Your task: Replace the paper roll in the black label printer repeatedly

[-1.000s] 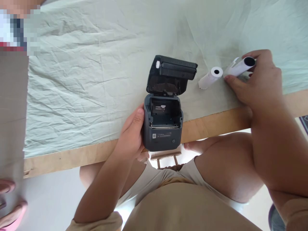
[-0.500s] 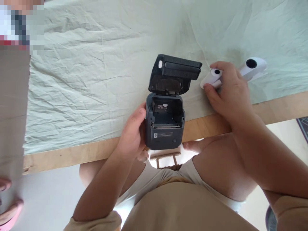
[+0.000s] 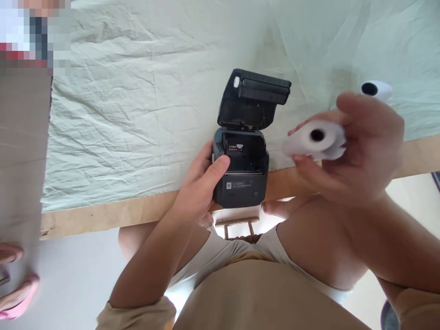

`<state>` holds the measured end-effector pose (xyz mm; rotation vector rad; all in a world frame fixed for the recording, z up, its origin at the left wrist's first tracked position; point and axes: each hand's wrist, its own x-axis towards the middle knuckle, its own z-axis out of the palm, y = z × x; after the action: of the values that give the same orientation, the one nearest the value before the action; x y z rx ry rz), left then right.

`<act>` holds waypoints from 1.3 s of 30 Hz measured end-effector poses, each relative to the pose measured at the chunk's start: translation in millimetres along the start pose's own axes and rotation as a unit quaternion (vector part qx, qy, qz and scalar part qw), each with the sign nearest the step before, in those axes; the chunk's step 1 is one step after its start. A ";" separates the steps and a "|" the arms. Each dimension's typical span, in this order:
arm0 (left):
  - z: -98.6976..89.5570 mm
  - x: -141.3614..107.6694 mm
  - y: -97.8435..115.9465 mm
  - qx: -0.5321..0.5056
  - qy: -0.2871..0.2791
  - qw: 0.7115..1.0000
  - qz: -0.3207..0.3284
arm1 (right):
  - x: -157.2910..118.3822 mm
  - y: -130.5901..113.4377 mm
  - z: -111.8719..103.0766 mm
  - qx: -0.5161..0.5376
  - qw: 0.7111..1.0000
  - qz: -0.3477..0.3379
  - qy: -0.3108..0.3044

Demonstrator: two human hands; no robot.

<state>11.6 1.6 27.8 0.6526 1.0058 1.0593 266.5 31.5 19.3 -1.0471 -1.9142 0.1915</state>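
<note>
A dark grey label printer (image 3: pixel 243 185) stands near the table's front edge, its black lid (image 3: pixel 254 98) raised. My left hand (image 3: pixel 201 181) is closed on the printer's left side, the thumb over the rim of its compartment. Inside the compartment a small printed label shows, and no roll is visible there. To the right, my right hand (image 3: pixel 357 146) holds a white paper roll (image 3: pixel 305 137) between thumb and fingers, lifted over the table edge, its dark core facing up. Behind that hand, a second white roll (image 3: pixel 381 89) rests on the cloth, partly hidden.
A wrinkled pale green cloth (image 3: pixel 130 91) covers the table, with a bare wooden edge (image 3: pixel 113 206) in front. My legs are below it. At the left are another person's feet in pink sandals (image 3: pixel 20 298) and a blurred patch above.
My right hand has lifted the smaller roll off the cloth and brought it nearer to me. My left thumb has moved from the printer's side onto its compartment rim.
</note>
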 end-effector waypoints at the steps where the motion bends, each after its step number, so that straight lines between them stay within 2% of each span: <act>1: 0.4 -0.7 -0.4 0.011 0.002 1.000 0.008 | -0.2 -10.8 4.2 0.024 1.000 0.006 -0.004; 3: 0.7 -1.8 -1.1 0.025 0.003 1.000 0.015 | 2.4 -27.3 14.7 0.036 0.999 0.030 -0.024; 5: -0.2 -1.9 -1.9 0.029 0.005 0.999 0.012 | 8.3 -35.4 25.3 0.012 0.999 0.024 -0.029; 8: -3.1 -0.1 -4.0 0.036 0.001 0.999 0.023 | 18.1 -35.2 36.7 -0.017 0.998 -0.050 -0.023; 10: -5.0 1.2 -5.4 0.035 -0.007 0.999 0.035 | 21.9 -31.3 40.8 -0.019 0.996 -0.075 -0.039; 15: -6.1 -0.4 -5.2 0.028 -0.012 0.999 0.028 | 23.3 -19.8 45.7 0.010 0.995 -0.075 -0.066; 21: -5.9 -5.1 -3.6 0.028 0.004 1.000 -0.003 | 22.4 -21.0 42.3 0.025 0.986 -0.164 -0.003; 25: -6.7 -6.5 -4.8 0.005 0.001 1.000 0.012 | 11.0 -30.1 40.9 0.054 0.977 -0.192 -0.069; 27: -6.3 -6.5 -4.7 0.010 0.013 1.000 0.019 | 4.7 -31.8 43.1 0.065 0.977 -0.179 -0.100; 29: -5.1 -6.2 -3.6 0.048 0.037 0.998 0.028 | 2.2 -31.5 45.6 0.076 0.978 -0.174 -0.081; 31: -3.2 -5.9 -2.1 0.084 0.047 0.995 0.033 | 5.1 -30.3 46.5 0.081 0.985 -0.151 -0.016; 33: -0.9 -6.4 -0.4 0.097 0.045 0.994 0.034 | 11.9 -28.4 44.8 0.068 0.993 -0.076 0.062; 34: 0.2 -7.0 0.5 0.097 0.042 0.994 0.034 | 15.7 -27.3 43.1 0.061 0.995 -0.030 0.077; 36: 2.0 -8.8 2.0 0.096 0.043 0.994 0.029 | 21.7 -24.7 38.9 0.059 0.996 0.046 0.045; 39: 2.5 -11.7 3.5 0.100 0.051 0.993 0.023 | 22.4 -20.9 32.4 0.082 0.991 0.087 -0.055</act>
<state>10.9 -7.8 35.9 0.7933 1.2010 1.0480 224.0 43.6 26.0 -1.1110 -1.8676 0.5075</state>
